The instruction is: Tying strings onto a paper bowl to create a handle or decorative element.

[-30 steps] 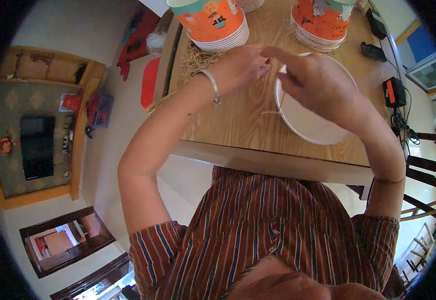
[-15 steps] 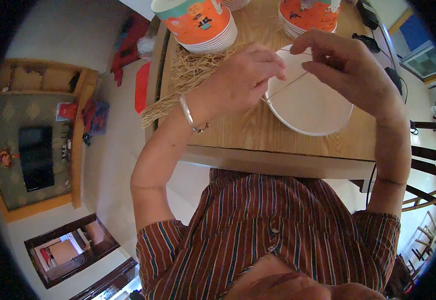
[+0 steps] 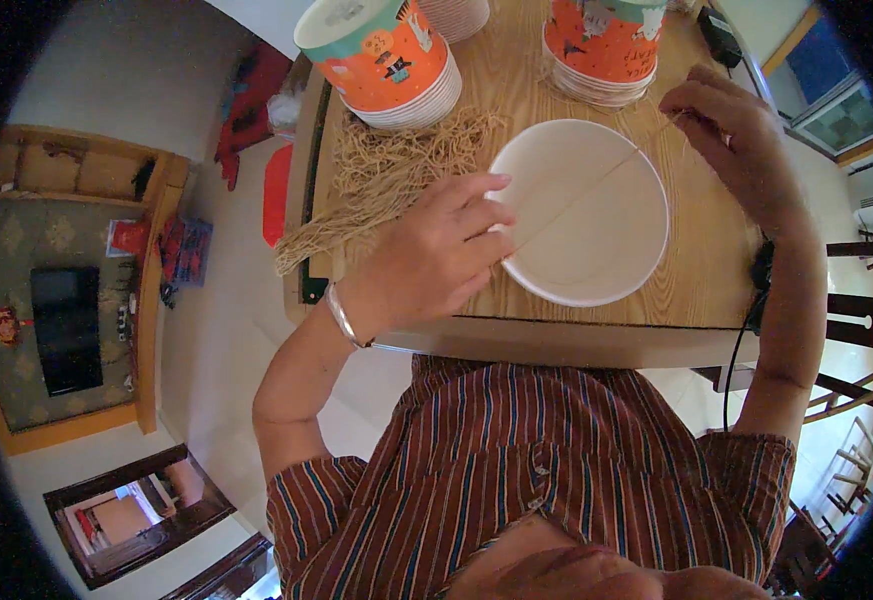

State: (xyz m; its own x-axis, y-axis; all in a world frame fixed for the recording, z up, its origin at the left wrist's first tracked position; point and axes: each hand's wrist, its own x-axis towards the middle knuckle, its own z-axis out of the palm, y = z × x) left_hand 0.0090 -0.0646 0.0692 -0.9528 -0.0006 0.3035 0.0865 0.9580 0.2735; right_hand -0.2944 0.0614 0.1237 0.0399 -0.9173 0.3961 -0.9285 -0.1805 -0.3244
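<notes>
A white paper bucket point(image 3: 581, 270) stands on the wooden table with its mouth facing me. My left hand point(image 3: 436, 245) is closed at the bucket's left rim, fingertips over the edge; its thumb is hidden. A thin tan string point(image 3: 596, 185) stretches across the mouth from beside my left fingertips to my right hand point(image 3: 731, 140), which pinches its end up and to the right of the bucket. Left of the bucket lies a heap of loose tan strings point(image 3: 386, 165), its tail reaching the table's left edge.
A stack of orange and teal printed paper buckets point(image 3: 386, 65) stands at the far left, with another stack point(image 3: 604, 50) at the far right and white ones point(image 3: 456, 15) behind. Black adapters and cables point(image 3: 719, 35) line the table's right edge. A dark chair point(image 3: 856, 320) is at right.
My right hand has moved right, away from the bucket, drawing the string out longer. My left hand has come down and left to the bucket's rim. The bucket appears nearer and further left.
</notes>
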